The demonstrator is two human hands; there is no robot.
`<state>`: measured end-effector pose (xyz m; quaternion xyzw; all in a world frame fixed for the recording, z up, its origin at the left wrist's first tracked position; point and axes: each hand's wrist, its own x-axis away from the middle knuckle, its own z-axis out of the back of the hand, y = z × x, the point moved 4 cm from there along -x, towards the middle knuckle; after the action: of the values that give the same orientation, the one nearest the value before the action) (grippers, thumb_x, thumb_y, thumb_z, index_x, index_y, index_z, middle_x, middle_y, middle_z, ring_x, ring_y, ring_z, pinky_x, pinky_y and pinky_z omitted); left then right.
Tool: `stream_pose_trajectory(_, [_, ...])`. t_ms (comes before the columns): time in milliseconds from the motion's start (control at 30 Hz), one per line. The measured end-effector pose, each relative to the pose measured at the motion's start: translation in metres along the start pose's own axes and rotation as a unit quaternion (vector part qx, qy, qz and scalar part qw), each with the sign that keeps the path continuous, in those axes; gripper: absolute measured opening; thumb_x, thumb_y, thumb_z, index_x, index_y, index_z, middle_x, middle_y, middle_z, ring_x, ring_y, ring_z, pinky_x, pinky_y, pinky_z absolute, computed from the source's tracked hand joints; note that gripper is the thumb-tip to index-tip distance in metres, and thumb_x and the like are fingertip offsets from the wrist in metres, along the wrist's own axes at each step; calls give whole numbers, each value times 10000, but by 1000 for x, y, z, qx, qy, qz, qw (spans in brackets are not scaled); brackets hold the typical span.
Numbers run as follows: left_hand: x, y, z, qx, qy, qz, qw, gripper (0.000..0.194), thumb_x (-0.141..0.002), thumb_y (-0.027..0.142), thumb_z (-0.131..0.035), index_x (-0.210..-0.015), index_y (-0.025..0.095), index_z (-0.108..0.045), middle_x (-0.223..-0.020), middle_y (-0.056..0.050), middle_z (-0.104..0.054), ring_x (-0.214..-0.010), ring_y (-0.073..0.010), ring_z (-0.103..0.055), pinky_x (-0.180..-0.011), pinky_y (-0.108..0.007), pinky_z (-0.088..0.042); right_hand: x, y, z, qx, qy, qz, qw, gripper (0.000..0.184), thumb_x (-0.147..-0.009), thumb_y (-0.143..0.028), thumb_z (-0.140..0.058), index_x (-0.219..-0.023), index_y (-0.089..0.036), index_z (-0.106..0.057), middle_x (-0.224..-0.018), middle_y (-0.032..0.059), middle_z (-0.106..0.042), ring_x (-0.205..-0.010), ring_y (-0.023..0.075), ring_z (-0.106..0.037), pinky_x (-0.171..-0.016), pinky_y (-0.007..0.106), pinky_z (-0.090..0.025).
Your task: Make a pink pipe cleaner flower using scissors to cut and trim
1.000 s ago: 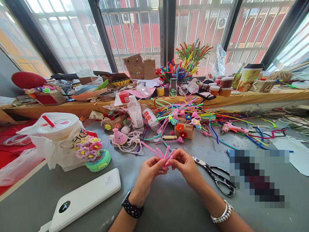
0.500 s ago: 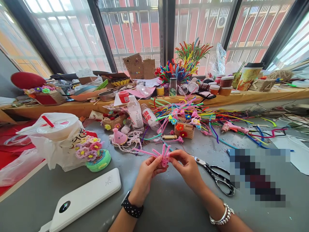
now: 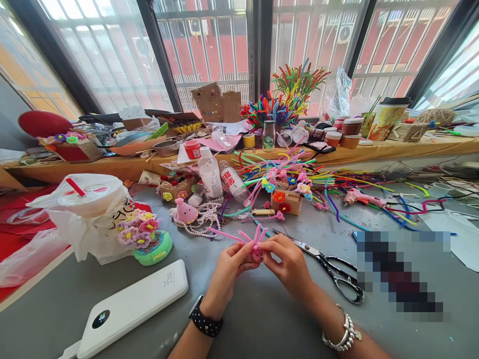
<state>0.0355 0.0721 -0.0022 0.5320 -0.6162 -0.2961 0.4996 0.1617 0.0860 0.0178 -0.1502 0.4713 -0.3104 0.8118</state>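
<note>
A bundle of pink pipe cleaners point(image 3: 256, 252) is held between my two hands, with looped ends bunched low and several straight ends fanning up and to the left. My left hand point(image 3: 235, 263), with a dotted black watch strap at the wrist, pinches the bundle from the left. From the right, my right hand point(image 3: 287, 260) grips it between thumb and index finger; a silver bracelet circles that wrist. Just right of my right hand lie black-handled scissors point(image 3: 326, 263), blades partly hidden behind it. Beyond my hands sit a pink plush figure and pearl strings point(image 3: 202, 219).
A white power bank point(image 3: 138, 306) lies at left, near a green pot of fluffy flowers point(image 3: 153, 249) and a bagged drink cup point(image 3: 90, 204). Behind are plastic bottles point(image 3: 232, 180), a twine-wrapped box point(image 3: 286, 202), loose pipe cleaners point(image 3: 329, 182) and a pink glue gun point(image 3: 362, 197).
My right hand has shifted slightly on the pink bundle, and the scissors' blade tips now show behind it. My left hand keeps its pinch nearly in place.
</note>
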Motion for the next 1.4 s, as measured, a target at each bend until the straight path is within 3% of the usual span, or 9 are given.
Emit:
stream_pose_trajectory(233, [1,1,-1,-12,-4,-7,1000,216,-619,321,-664,-626,109,-625,-592,-36,-661,-564,-136,-609,-575,-233,-492,1,-4,0,65,-22,78,995,194,-814,-140,-431,-913,-195,-589,-746,58,-598,-688,169,-507,-614,288,-437])
stream_pose_trajectory(533, [2,2,-1,-18,-13,-22,1000,191,-588,286,-692,-649,111,-648,-612,-34,-659,-596,-139,-606,-607,-237,-491,0,-2,1,66,-30,78,994,200,-813,-131,-432,-931,-183,-585,-768,68,-606,-711,177,-506,-627,296,-440])
stream_pose_trajectory(700, [2,4,-1,-16,-11,-27,999,178,-612,278,-676,-664,109,-652,-630,-39,-659,-609,-134,-601,-614,-232,-487,-4,1,5,-34,-1,-44,998,141,-776,-145,-486,-877,-191,-572,-762,44,-606,-709,164,-539,-655,290,-449])
stream_pose_trajectory(800, [2,5,0,-9,-8,-30,999,176,-623,276,-668,-679,110,-653,-631,-35,-657,-612,-131,-599,-614,-230,-483,-5,7,5,-112,-3,-150,982,103,-777,-213,-504,-859,-181,-558,-765,37,-604,-688,153,-557,-647,271,-459])
stream_pose_trajectory(900, [2,5,0,-4,-11,-30,999,168,-633,272,-663,-680,112,-647,-619,-22,-651,-601,-122,-595,-603,-222,-479,-6,12,4,-138,-12,-191,972,122,-807,-252,-464,-793,-173,-555,-732,32,-598,-676,150,-564,-619,251,-460])
stream_pose_trajectory(1000, [1,3,0,2,-11,-26,1000,165,-631,269,-666,-663,110,-632,-598,-15,-643,-576,-111,-590,-577,-209,-474,-6,13,6,-73,2,-139,988,106,-811,-189,-451,-837,-176,-552,-765,36,-587,-695,151,-551,-633,258,-452])
stream_pose_trajectory(1100, [0,2,0,6,-13,-22,1000,174,-622,274,-673,-631,112,-610,-562,-5,-631,-546,-104,-584,-555,-202,-470,-6,5,7,41,10,3,999,158,-798,-118,-454,-906,-181,-551,-821,51,-584,-750,165,-529,-671,283,-439])
stream_pose_trajectory(1200, [-1,1,1,5,-19,-22,1000,183,-628,280,-668,-623,112,-596,-551,1,-625,-535,-97,-579,-547,-196,-468,-2,-3,7,134,6,116,984,172,-807,-93,-444,-918,-167,-553,-806,58,-597,-737,171,-519,-659,289,-431])
stream_pose_trajectory(1400, [-1,0,-1,0,-24,-18,1000,194,-621,278,-673,-620,107,-583,-544,-5,-620,-520,-91,-570,-527,-187,-464,2,-4,5,191,-12,166,967,192,-821,-95,-434,-971,-149,-541,-838,68,-606,-746,175,-515,-679,298,-429])
